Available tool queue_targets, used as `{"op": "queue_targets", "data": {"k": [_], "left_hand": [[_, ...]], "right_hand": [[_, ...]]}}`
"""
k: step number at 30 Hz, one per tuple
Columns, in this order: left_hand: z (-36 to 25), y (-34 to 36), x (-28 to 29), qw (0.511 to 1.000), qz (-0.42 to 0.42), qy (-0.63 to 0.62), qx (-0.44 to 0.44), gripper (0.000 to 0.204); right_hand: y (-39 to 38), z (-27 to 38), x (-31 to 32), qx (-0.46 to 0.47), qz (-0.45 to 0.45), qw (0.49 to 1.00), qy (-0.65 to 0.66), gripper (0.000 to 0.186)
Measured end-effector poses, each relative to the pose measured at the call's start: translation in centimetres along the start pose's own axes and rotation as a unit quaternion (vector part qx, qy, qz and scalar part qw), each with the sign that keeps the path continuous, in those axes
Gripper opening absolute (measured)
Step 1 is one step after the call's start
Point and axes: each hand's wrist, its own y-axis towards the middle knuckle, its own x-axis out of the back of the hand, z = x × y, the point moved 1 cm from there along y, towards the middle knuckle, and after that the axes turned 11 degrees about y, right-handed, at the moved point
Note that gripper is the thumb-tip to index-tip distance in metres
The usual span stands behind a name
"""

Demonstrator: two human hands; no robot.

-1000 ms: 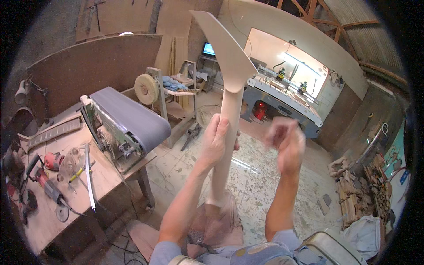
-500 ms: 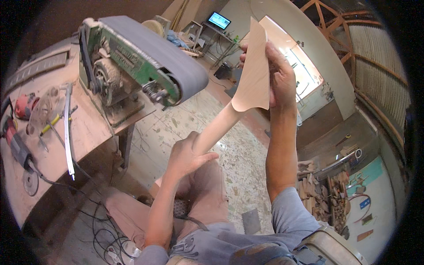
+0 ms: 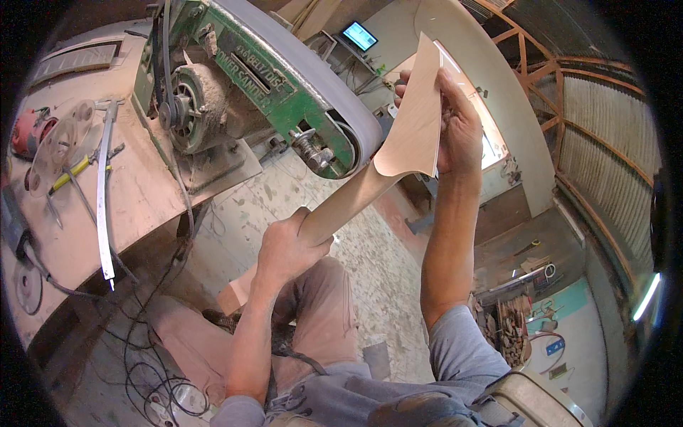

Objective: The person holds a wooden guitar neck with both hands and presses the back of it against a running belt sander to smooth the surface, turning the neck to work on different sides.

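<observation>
In both hands I hold a pale wooden piece with a round handle and a broad, flared, pointed head point(image 3: 415, 117). My left hand point(image 3: 283, 245) is closed round the handle. A squared wooden end point(image 3: 237, 290) shows below that hand. My right hand point(image 3: 459, 124) grips the head's right edge; part of its fingers is hidden behind the wood. Close to the left of the head is the rounded end of a green belt sander point(image 3: 260, 82) with a grey belt point(image 3: 313, 60). Whether the wood touches the belt I cannot tell.
The sander stands on a dusty workbench point(image 3: 135, 206) at the left. A red power tool point(image 3: 32, 133), a yellow-handled tool point(image 3: 69, 176) and a metal strip point(image 3: 104, 206) lie there. Black cables point(image 3: 142, 356) tangle on the floor below. Wood offcuts point(image 3: 511, 331) are stacked at the right.
The sander's end looks larger and nearer to the wooden piece. My left hand sits slightly lower and further left, its thumb now wrapped closer. The right hand keeps its hold on the head.
</observation>
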Motion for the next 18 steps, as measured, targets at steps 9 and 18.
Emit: {"op": "queue_targets", "data": {"k": [9, 18], "left_hand": [[-0.1, 0.2, 0.2, 0.998, 0.033, -0.047, 0.008, 0.039], [-0.1, 1.1, 0.5, 0.994, 0.089, -0.07, 0.006, 0.045]], "right_hand": [[0.6, -0.1, -0.2, 0.02, -0.026, 0.998, -0.059, 0.043], [2.0, -0.8, 0.3, 0.047, -0.05, 0.997, -0.047, 0.043]]}}
